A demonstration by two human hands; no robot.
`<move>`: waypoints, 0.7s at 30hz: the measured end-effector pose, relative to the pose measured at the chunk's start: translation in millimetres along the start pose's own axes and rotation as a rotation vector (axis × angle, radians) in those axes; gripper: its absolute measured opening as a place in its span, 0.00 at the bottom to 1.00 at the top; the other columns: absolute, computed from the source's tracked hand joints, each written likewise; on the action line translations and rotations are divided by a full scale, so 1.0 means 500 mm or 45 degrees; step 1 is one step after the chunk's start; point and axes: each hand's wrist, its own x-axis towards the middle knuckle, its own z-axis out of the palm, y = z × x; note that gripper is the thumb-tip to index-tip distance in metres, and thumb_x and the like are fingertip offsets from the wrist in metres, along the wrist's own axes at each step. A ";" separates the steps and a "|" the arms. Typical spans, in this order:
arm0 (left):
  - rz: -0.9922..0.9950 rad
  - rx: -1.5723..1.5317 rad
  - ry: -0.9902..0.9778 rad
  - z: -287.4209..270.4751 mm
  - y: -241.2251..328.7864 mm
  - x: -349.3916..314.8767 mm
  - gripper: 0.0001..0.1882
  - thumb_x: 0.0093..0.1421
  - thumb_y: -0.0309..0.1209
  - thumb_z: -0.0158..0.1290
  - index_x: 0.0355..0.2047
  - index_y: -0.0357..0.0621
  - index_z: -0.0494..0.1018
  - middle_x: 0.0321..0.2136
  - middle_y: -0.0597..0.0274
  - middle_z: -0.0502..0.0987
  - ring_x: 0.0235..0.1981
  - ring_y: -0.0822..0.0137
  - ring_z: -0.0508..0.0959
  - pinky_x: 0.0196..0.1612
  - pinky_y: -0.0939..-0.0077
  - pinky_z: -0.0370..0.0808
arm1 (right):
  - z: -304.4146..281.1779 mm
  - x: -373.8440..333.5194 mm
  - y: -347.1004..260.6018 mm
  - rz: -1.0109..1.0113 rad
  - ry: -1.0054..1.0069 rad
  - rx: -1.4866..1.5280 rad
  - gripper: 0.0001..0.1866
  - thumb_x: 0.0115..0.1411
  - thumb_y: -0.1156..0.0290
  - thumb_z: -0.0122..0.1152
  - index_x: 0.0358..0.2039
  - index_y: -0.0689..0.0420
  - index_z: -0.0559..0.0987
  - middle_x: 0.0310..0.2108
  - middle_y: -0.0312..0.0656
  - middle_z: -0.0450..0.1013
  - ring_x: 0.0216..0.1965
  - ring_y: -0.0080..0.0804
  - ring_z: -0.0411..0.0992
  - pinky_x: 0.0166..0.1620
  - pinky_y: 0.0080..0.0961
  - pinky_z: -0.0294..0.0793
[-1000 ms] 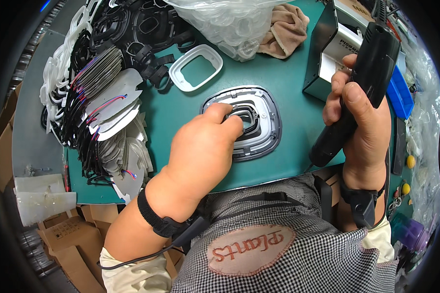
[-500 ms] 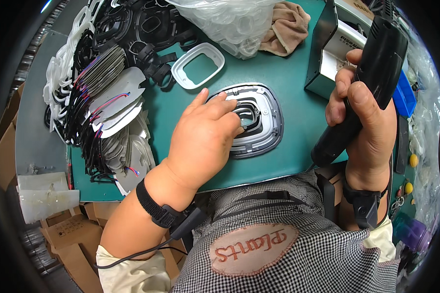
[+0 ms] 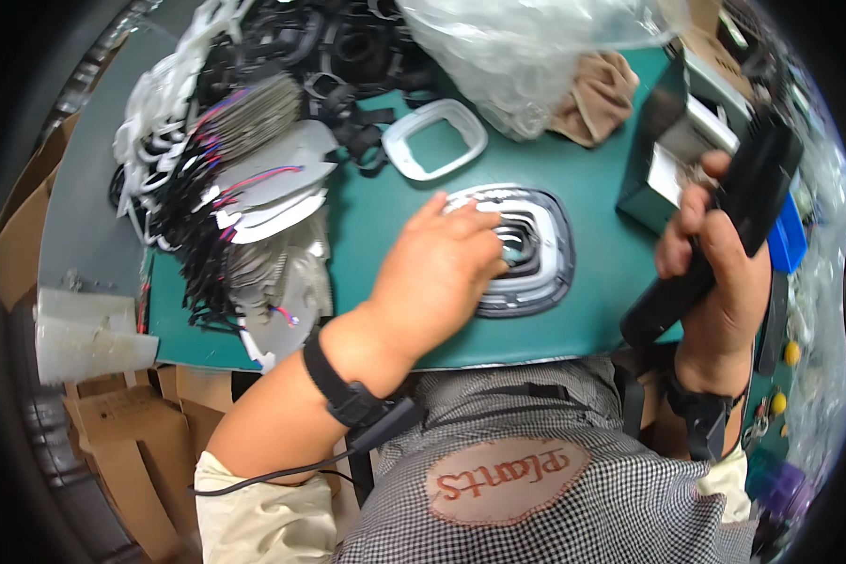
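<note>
A rounded grey-and-white plastic housing with nested rings lies flat on the green work mat. Over its left side bends my left hand, its fingertips on the rings near the centre opening and partly hiding them; it appears to grip the housing. My right hand is wrapped round a black electric screwdriver off to the right, apart from the housing. The tool slants with its lower end toward me, and its bit cannot be made out in the blur. Beyond the housing sits a loose white plastic frame.
Wired grey plates are stacked at the left, beside white looped parts. Black strapped parts lie at the back, near a clear bag and a brown cloth. A box-shaped device and blue tray stand right.
The whole view has shifted, so the table things appear farther right and mostly lower, with more blur. Both hands keep nearly the same poses, the screwdriver still in my right hand.
</note>
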 end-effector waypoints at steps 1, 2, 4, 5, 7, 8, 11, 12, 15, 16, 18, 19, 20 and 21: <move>0.023 0.042 -0.013 -0.010 0.006 -0.001 0.10 0.50 0.29 0.64 0.33 0.47 0.78 0.46 0.58 0.79 0.55 0.50 0.75 0.62 0.46 0.65 | -0.005 -0.003 -0.002 -0.042 -0.012 0.037 0.29 0.58 0.68 0.64 0.56 0.64 0.65 0.30 0.39 0.69 0.21 0.24 0.68 0.25 0.22 0.70; 0.041 0.085 -0.027 -0.022 0.012 -0.002 0.12 0.50 0.29 0.64 0.35 0.47 0.79 0.46 0.57 0.79 0.56 0.50 0.74 0.62 0.46 0.65 | -0.010 -0.004 -0.002 -0.082 -0.026 0.076 0.29 0.58 0.68 0.64 0.56 0.64 0.64 0.31 0.39 0.68 0.22 0.24 0.68 0.25 0.22 0.69; -0.038 -0.028 0.021 -0.043 0.028 -0.003 0.17 0.50 0.33 0.65 0.42 0.49 0.78 0.53 0.54 0.75 0.59 0.45 0.70 0.62 0.47 0.66 | -0.026 0.001 -0.006 -0.136 -0.021 0.045 0.30 0.59 0.66 0.64 0.58 0.62 0.64 0.32 0.38 0.68 0.23 0.24 0.68 0.26 0.22 0.69; -0.029 -0.035 0.102 -0.062 0.029 -0.010 0.17 0.50 0.33 0.65 0.42 0.49 0.78 0.54 0.54 0.75 0.59 0.45 0.71 0.61 0.48 0.66 | -0.035 0.007 -0.002 -0.212 -0.066 0.044 0.31 0.60 0.64 0.64 0.58 0.61 0.63 0.32 0.38 0.67 0.23 0.24 0.68 0.26 0.21 0.68; 0.016 0.038 0.205 -0.112 0.040 -0.021 0.17 0.50 0.32 0.66 0.42 0.49 0.79 0.53 0.54 0.75 0.57 0.47 0.73 0.59 0.52 0.69 | -0.043 0.008 -0.001 -0.263 -0.049 0.034 0.30 0.61 0.63 0.64 0.59 0.60 0.63 0.33 0.38 0.67 0.24 0.24 0.67 0.28 0.21 0.68; 0.009 0.059 0.221 -0.145 0.039 -0.033 0.17 0.50 0.32 0.66 0.42 0.49 0.79 0.53 0.54 0.75 0.57 0.47 0.73 0.59 0.52 0.69 | -0.048 0.009 -0.001 -0.285 -0.046 0.045 0.30 0.61 0.63 0.63 0.59 0.60 0.62 0.33 0.38 0.67 0.25 0.24 0.66 0.29 0.21 0.68; -0.063 0.287 0.337 -0.235 0.002 -0.060 0.18 0.49 0.31 0.66 0.42 0.48 0.80 0.47 0.55 0.79 0.52 0.52 0.76 0.56 0.60 0.71 | -0.058 0.008 -0.003 -0.300 -0.033 0.018 0.31 0.61 0.63 0.64 0.60 0.59 0.62 0.32 0.38 0.66 0.25 0.24 0.66 0.29 0.21 0.68; -0.092 0.357 0.370 -0.271 -0.020 -0.064 0.18 0.49 0.30 0.66 0.42 0.47 0.80 0.46 0.56 0.79 0.50 0.53 0.77 0.54 0.62 0.72 | -0.061 0.009 -0.002 -0.301 -0.023 0.014 0.31 0.61 0.63 0.64 0.59 0.59 0.62 0.32 0.38 0.66 0.25 0.24 0.66 0.28 0.21 0.68; -0.301 0.509 0.461 -0.381 -0.085 -0.073 0.19 0.53 0.29 0.63 0.46 0.42 0.78 0.44 0.53 0.79 0.48 0.54 0.78 0.53 0.66 0.73 | -0.063 0.013 0.001 -0.287 -0.029 0.053 0.31 0.61 0.63 0.65 0.59 0.59 0.62 0.32 0.38 0.66 0.24 0.24 0.66 0.28 0.21 0.68; -0.461 0.501 0.426 -0.412 -0.091 -0.069 0.19 0.54 0.29 0.62 0.47 0.40 0.77 0.44 0.52 0.79 0.47 0.54 0.78 0.52 0.67 0.73 | -0.060 0.011 0.001 -0.289 -0.040 0.062 0.31 0.61 0.63 0.65 0.59 0.59 0.62 0.32 0.38 0.66 0.24 0.24 0.66 0.28 0.21 0.68; -0.485 0.525 0.348 -0.444 -0.117 -0.069 0.21 0.55 0.30 0.62 0.49 0.42 0.76 0.44 0.51 0.79 0.47 0.54 0.78 0.53 0.67 0.73 | -0.054 0.007 0.001 -0.300 0.013 0.037 0.31 0.60 0.64 0.65 0.59 0.59 0.62 0.32 0.38 0.66 0.24 0.24 0.66 0.28 0.21 0.68; -0.443 0.497 0.220 -0.441 -0.118 -0.067 0.22 0.54 0.30 0.62 0.50 0.42 0.76 0.45 0.51 0.78 0.48 0.54 0.77 0.53 0.66 0.72 | -0.056 0.004 0.002 -0.306 0.015 0.035 0.31 0.60 0.64 0.65 0.59 0.59 0.62 0.32 0.38 0.66 0.24 0.24 0.66 0.28 0.21 0.68; -0.400 0.470 0.093 -0.435 -0.115 -0.065 0.22 0.54 0.31 0.63 0.50 0.43 0.75 0.46 0.52 0.78 0.48 0.53 0.77 0.53 0.65 0.72 | -0.061 0.000 0.003 -0.292 0.032 0.012 0.31 0.60 0.65 0.65 0.59 0.59 0.62 0.32 0.38 0.66 0.24 0.24 0.66 0.28 0.21 0.68; -0.364 0.547 0.017 -0.430 -0.103 -0.062 0.25 0.52 0.32 0.64 0.51 0.45 0.75 0.49 0.53 0.77 0.50 0.53 0.76 0.54 0.64 0.72 | -0.062 0.000 0.004 -0.284 0.040 0.001 0.31 0.60 0.65 0.65 0.59 0.59 0.62 0.32 0.38 0.66 0.24 0.24 0.66 0.27 0.21 0.68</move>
